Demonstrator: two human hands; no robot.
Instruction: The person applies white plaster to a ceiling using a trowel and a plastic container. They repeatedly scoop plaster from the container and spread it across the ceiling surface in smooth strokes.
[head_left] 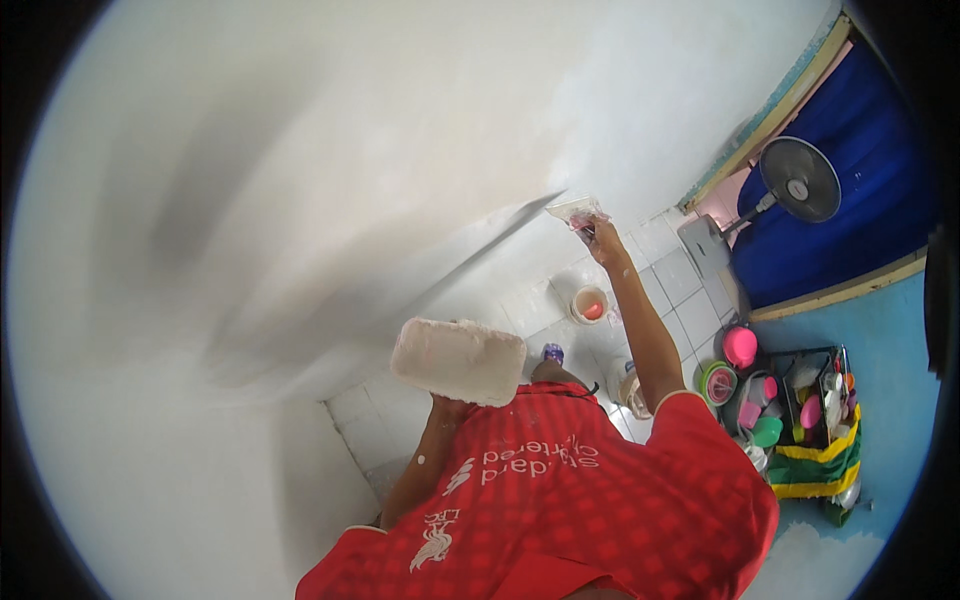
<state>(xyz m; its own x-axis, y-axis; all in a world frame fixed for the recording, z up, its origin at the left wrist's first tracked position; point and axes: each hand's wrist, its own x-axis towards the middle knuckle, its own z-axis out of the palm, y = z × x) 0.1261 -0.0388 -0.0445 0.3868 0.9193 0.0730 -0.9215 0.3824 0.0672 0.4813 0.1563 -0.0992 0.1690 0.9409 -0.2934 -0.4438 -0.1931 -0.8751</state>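
Note:
With my right arm stretched forward, my right hand (603,242) is closed round a putty knife (574,211) smeared with white filler. The knife's broad edge is at the white wall (430,130), beside the tip of a dark shadow; I cannot tell whether it touches. Closer to my body, my left hand (452,406) supports a rectangular, pale plaster tray (460,360) with crusted edges. Most of that hand is hidden below the tray. White specks dot my forearm.
A bucket (589,304) with something orange-red inside stands on the white tiled floor (683,280). Another container (633,392) is by my legs. To the right are a fan (799,180), a blue curtain (850,170) and a dish rack (808,400) with colourful bowls.

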